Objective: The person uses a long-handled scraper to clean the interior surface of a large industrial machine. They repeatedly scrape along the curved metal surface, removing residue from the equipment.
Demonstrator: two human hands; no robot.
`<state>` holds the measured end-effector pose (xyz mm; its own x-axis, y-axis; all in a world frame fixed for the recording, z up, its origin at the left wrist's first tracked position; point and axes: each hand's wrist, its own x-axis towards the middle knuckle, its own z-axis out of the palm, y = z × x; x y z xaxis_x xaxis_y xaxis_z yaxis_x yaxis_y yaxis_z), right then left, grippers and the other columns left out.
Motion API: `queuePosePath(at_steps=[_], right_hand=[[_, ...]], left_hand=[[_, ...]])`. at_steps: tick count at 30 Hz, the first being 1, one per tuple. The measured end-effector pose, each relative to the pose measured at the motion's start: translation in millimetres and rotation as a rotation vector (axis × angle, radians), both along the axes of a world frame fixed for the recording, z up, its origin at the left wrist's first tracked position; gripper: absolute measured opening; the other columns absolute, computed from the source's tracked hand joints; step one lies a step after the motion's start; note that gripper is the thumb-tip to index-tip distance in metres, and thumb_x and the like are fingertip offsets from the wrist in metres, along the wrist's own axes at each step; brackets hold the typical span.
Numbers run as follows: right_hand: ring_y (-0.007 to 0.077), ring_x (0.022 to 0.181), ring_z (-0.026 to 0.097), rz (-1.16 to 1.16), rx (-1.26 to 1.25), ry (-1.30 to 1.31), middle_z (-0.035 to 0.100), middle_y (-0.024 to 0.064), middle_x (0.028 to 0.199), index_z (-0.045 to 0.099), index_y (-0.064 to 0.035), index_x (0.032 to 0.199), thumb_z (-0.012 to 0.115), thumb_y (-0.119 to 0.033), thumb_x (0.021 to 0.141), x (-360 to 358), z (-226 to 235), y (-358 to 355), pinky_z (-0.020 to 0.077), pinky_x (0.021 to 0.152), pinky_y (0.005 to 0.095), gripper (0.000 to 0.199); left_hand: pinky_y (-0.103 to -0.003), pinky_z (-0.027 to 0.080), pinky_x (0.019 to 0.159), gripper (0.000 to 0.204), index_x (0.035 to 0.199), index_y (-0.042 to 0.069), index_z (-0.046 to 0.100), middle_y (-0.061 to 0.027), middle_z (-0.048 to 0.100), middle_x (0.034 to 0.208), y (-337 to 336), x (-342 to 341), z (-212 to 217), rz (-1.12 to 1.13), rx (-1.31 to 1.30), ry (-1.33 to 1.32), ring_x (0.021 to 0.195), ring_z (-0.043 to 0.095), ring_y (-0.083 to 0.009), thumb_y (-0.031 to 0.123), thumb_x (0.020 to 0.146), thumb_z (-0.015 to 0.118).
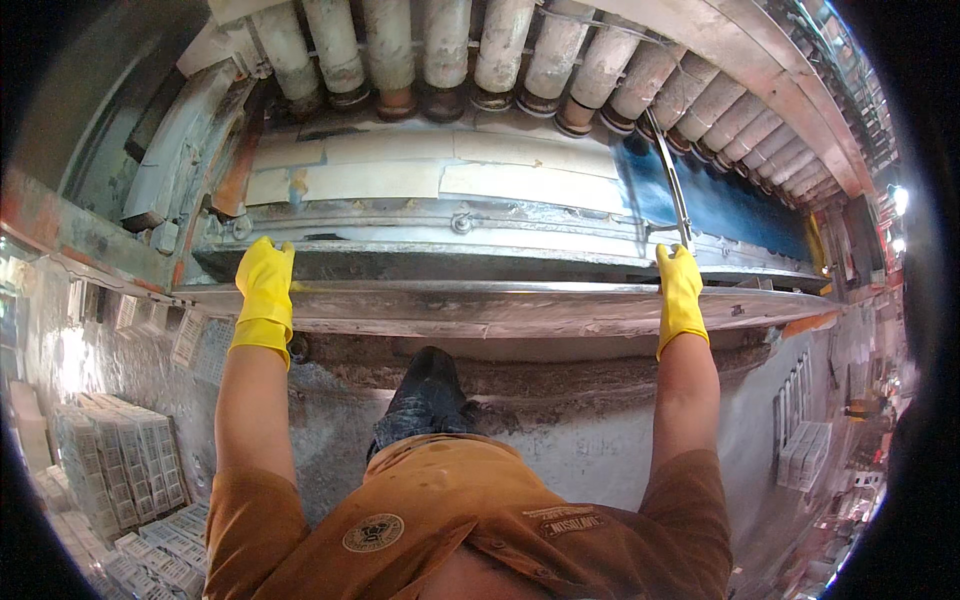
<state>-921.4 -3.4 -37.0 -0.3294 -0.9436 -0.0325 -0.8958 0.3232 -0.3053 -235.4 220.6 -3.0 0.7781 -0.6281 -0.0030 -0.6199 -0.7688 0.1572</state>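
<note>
- Nearest, a person in a brown shirt [460, 490] leaned forward, both arms outstretched.
- At lower left stood stacks of pale, slotted crates [105, 455]; a smaller stack [803, 455] stood at right. Whether they held anything could not be told.
- Ahead, a long metal trough [470, 310] ran crosswise, its front edge [470, 288] just where the hands were.
- The yellow-gloved left hand [265, 280] and right hand [680, 290] were set wide apart at that edge, fingers curled; how tightly they gripped, I cannot tell.
- A thin metal rod [672, 180] slanted away just beyond the right hand.
- Inside the trough lay rows of pale slabs [380, 165], with a blue surface [720, 205] to their right.
- Farthest, a row of thick, stained cylinders [445, 50] lined the back.
</note>
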Motion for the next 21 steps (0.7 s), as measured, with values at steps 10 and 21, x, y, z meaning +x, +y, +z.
queuePosePath(at_steps=[10,21], right_hand=[[0.0368,0.109,0.071,-0.049,-0.326,0.059,0.076,0.0172,0.114,0.074,-0.0124,0.125,0.055,-0.055,0.099,-3,-11,2,0.0538,0.095,0.0472,0.054],[0.0328,0.091,0.071,0.482,-0.944,0.104,0.074,0.0127,0.090,0.074,-0.0101,0.111,0.069,-0.020,0.097,53,-14,72,0.0515,0.100,0.0466,0.018]], left_hand=[[-0.049,0.054,0.096,0.056,0.123,0.005,0.071,-0.0225,0.072,0.123,1,15,-21,-0.092,-0.050,-0.075,0.115,0.068,-0.0398,0.052,0.095,0.061],[-0.049,0.055,0.090,0.055,0.126,0.003,0.068,-0.0217,0.072,0.123,7,5,-9,-0.095,-0.080,-0.019,0.112,0.070,-0.0389,0.050,0.097,0.060]])
